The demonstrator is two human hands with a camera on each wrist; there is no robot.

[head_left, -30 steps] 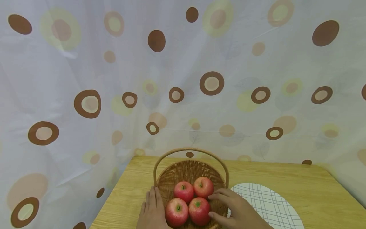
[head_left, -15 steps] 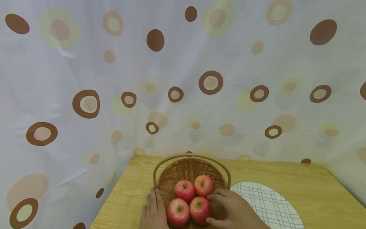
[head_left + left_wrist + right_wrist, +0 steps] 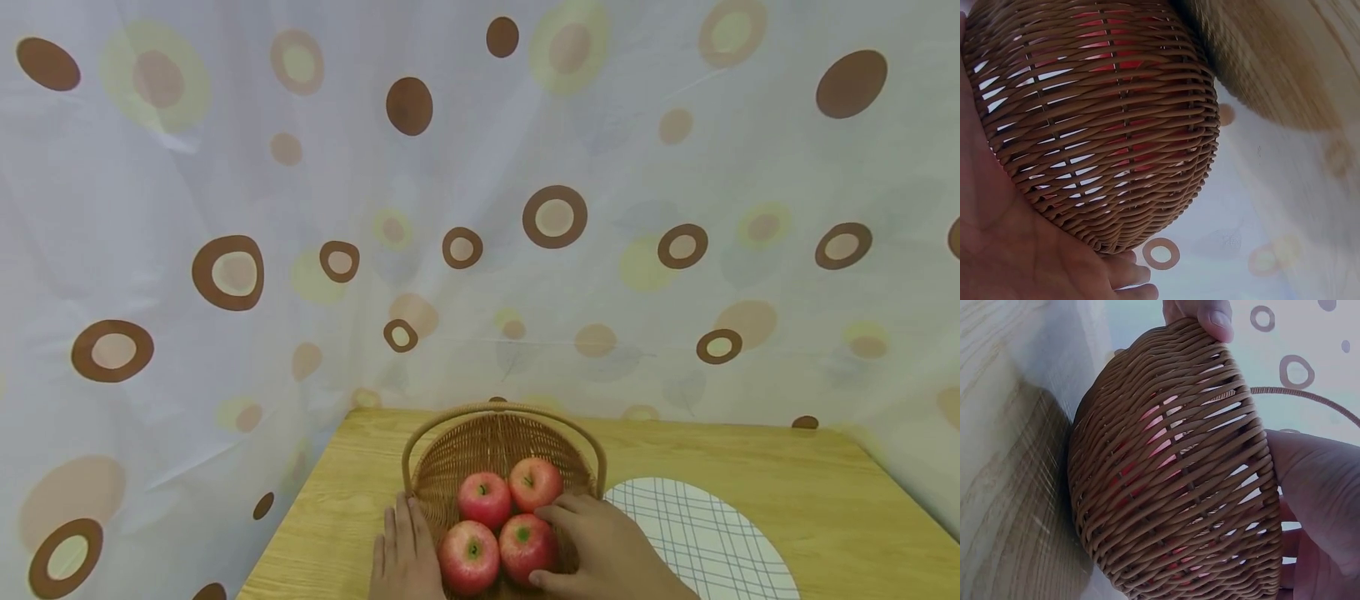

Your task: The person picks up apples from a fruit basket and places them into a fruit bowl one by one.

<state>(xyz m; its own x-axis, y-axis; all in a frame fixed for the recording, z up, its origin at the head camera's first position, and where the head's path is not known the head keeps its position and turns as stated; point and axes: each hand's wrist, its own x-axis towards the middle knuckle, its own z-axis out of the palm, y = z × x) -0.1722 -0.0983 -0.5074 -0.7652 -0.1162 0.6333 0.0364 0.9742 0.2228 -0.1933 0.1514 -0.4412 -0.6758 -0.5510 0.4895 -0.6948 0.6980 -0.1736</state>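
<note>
A brown wicker basket (image 3: pixel 491 437) with an arched handle (image 3: pixel 501 407) stands on the table, holding several red apples. My right hand (image 3: pixel 611 546) reaches in over the basket's right side, its thumb and fingers curved around the front right apple (image 3: pixel 528 548). Beside that one lies the front left apple (image 3: pixel 468 557); the back left apple (image 3: pixel 484 500) and back right apple (image 3: pixel 536 483) sit behind. My left hand (image 3: pixel 405 554) rests along the basket's left side with straight fingers. In the left wrist view, the palm (image 3: pixel 1029 262) lies against the woven wall (image 3: pixel 1129 131).
A round white mat (image 3: pixel 705 533) with blue-grey crossed lines lies right of the basket, partly behind my right arm. The wooden table (image 3: pixel 810 483) meets a white sheet (image 3: pixel 637 150) with brown and pale circles at the back and sides.
My right hand has shifted left and closed in on the front right apple. The basket's handle sits lower, and the front apples have moved slightly right. My left hand stays at the basket's side.
</note>
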